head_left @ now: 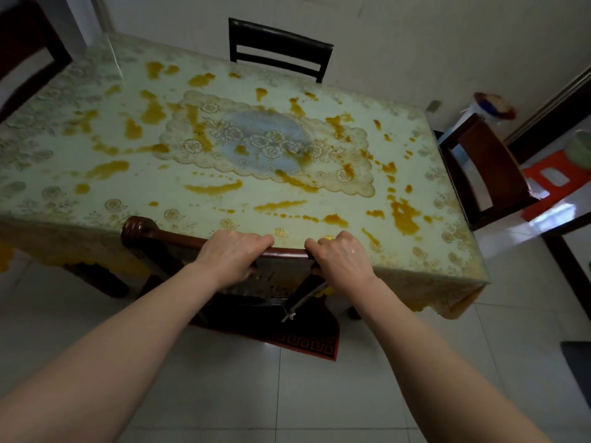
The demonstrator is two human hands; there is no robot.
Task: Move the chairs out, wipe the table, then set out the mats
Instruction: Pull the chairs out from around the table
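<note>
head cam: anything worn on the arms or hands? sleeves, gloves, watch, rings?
Nothing worn that shows. The left hand and right hand are bare, with no gloves, and no ring is visible on the parts of the fingers in view. Both forearms are bare from wrist to frame edge: no sleeves, watch or bracelet. No markings or bandages visible.

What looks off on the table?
Orange-yellow smears and drips are spread across most of the table, some over the lace centre mat. Both hands grip the near chair's top rail.
</note>
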